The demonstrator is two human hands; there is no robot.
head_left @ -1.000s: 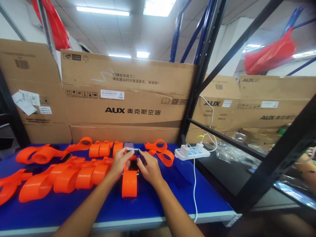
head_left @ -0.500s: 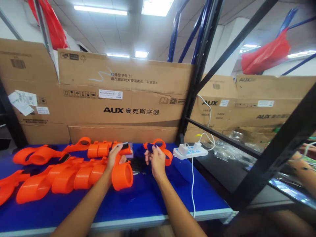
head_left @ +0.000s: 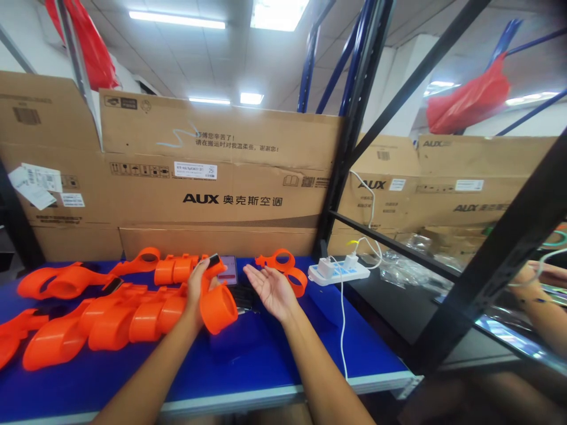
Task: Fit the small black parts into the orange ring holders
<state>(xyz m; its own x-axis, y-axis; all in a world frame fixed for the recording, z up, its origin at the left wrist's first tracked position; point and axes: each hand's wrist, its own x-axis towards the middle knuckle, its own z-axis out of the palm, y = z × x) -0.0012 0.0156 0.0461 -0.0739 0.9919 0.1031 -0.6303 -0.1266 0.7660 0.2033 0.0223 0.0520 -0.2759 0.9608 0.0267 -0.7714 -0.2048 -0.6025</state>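
Note:
My left hand (head_left: 196, 288) grips an orange plastic cuff-shaped part (head_left: 218, 304) and holds it lifted off the blue table (head_left: 274, 360), its round opening facing right. A small black piece sits at the part's top end, by my fingertips. My right hand (head_left: 268, 287) hovers just to the right, palm up, fingers spread, holding nothing. Behind the hands a phone (head_left: 228, 269) with a lit screen lies on the table, with a black object (head_left: 243, 296) beside it.
Several more orange parts (head_left: 110, 319) lie in rows on the left; two orange rings (head_left: 286, 268) sit at the back. A white power strip (head_left: 339, 270) with a cable stands right. Cardboard boxes (head_left: 212, 177) wall the rear; a black rack post (head_left: 349, 130) rises right. Another person's arm (head_left: 543, 307) is far right.
The orange part was lifted from the table by my left hand and turned sideways. My right hand let go of it and opened palm up.

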